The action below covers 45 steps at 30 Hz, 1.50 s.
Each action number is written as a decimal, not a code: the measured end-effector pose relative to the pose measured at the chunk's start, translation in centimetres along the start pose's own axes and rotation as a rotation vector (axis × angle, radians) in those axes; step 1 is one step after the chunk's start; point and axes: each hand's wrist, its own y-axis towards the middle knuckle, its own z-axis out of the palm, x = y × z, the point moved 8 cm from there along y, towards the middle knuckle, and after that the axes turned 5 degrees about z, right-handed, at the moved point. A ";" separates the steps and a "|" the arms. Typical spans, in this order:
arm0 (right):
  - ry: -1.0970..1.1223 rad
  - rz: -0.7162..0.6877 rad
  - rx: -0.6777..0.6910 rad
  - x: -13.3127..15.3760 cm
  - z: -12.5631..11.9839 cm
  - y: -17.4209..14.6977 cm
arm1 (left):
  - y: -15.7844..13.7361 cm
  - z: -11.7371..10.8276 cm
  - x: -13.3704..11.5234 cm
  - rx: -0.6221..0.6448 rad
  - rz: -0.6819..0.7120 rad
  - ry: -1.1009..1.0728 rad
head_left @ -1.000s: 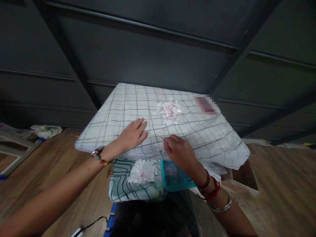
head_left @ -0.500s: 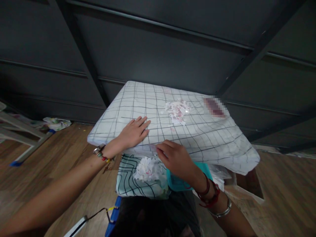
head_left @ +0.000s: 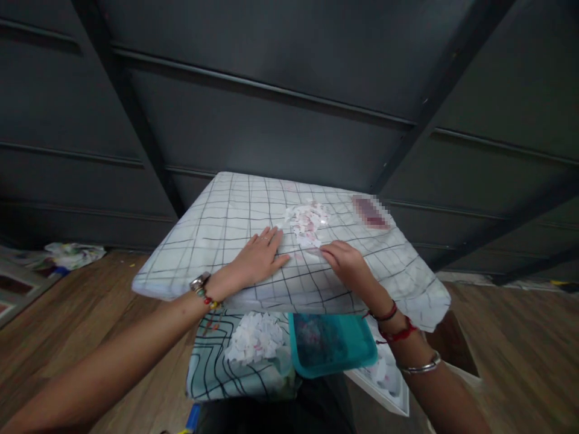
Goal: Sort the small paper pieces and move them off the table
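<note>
On the checked counter (head_left: pixel 221 229), near its middle, lies a pile of white scraps (head_left: pixel 310 220) with pink marks; at its near edge the right hand (head_left: pixel 347 263) has its thumb and fingers close together, but whether they are clamped on a scrap I cannot tell. The left hand (head_left: pixel 256 259), apart from the right one, lies flat with fingers spread, just beside the pile. Below the counter's near edge, a second pile (head_left: pixel 257 339) rests on a green cloth (head_left: pixel 203 374), beside a teal tray (head_left: pixel 337 366).
</note>
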 end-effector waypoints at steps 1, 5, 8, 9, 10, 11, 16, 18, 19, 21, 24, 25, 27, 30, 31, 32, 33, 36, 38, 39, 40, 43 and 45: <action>0.014 -0.027 0.001 0.1 0.3 0.2 | 0.5 0.1 -0.3 -0.007 0.007 -0.016; 0.051 -0.077 0.004 0.8 0.8 1.0 | 1.6 1.0 -0.6 -0.020 0.037 -0.042; 0.059 -0.118 0.050 1.3 1.0 0.8 | 1.4 1.7 0.0 -0.018 0.039 -0.015; 0.064 -0.131 0.067 1.4 1.1 0.7 | 1.2 1.9 0.1 -0.022 0.045 -0.006; 0.073 -0.140 0.081 1.5 1.1 0.6 | 1.1 2.0 0.2 -0.027 0.053 0.001; 0.084 -0.139 0.086 1.5 1.0 0.5 | 1.0 2.1 0.2 -0.029 0.064 0.005; 0.075 -0.077 0.064 1.3 1.1 1.0 | 0.9 2.3 0.0 -0.027 0.084 0.012; 0.063 -0.093 0.101 1.4 1.5 1.3 | 0.8 2.2 0.0 -0.033 0.080 0.017; 0.069 -0.110 0.124 1.4 1.6 1.3 | 0.8 2.1 0.0 -0.037 0.079 0.018; 0.099 -0.144 0.155 1.3 1.6 1.0 | 0.8 2.0 -0.1 -0.043 0.079 0.021; 0.144 -0.151 0.165 0.9 0.6 -0.3 | 0.8 1.9 -0.2 -0.043 0.091 0.034; 0.150 -0.141 0.174 0.8 0.1 -0.9 | 0.8 2.0 -0.3 -0.041 0.096 0.041; 0.149 -0.115 0.212 0.9 -0.8 -2.1 | 0.8 2.0 -0.3 -0.036 0.100 0.053; 0.134 -0.084 0.271 1.5 -1.9 -3.7 | 0.8 2.1 -0.2 -0.029 0.097 0.065; 0.129 -0.082 0.279 1.8 -2.3 -4.2 | 0.8 2.0 -0.3 -0.029 0.097 0.070; 0.124 -0.083 0.282 2.0 -2.6 -4.6 | 0.8 2.0 -0.3 -0.031 0.098 0.078; 0.117 -0.086 0.282 2.3 -2.9 -5.1 | 0.8 1.8 -0.5 -0.034 0.103 0.088; 0.093 -0.089 0.269 2.6 -3.4 -6.3 | 0.7 1.3 -1.4 -0.047 0.169 0.120; 0.083 -0.090 0.258 2.8 -3.6 -7.1 | 0.6 1.0 -2.2 -0.056 0.231 0.128; 0.078 -0.097 0.256 2.9 -3.6 -7.5 | 0.5 1.0 -2.6 -0.059 0.254 0.124; 0.075 -0.105 0.258 3.1 -3.7 -7.8 | 0.5 1.0 -2.7 -0.062 0.265 0.115; 0.087 -0.088 0.255 2.9 -4.1 -7.8 | 0.4 1.1 -2.5 -0.057 0.257 0.069; 0.110 -0.020 0.208 1.7 -4.6 -6.6 | 0.6 1.3 -2.0 -0.041 0.237 0.036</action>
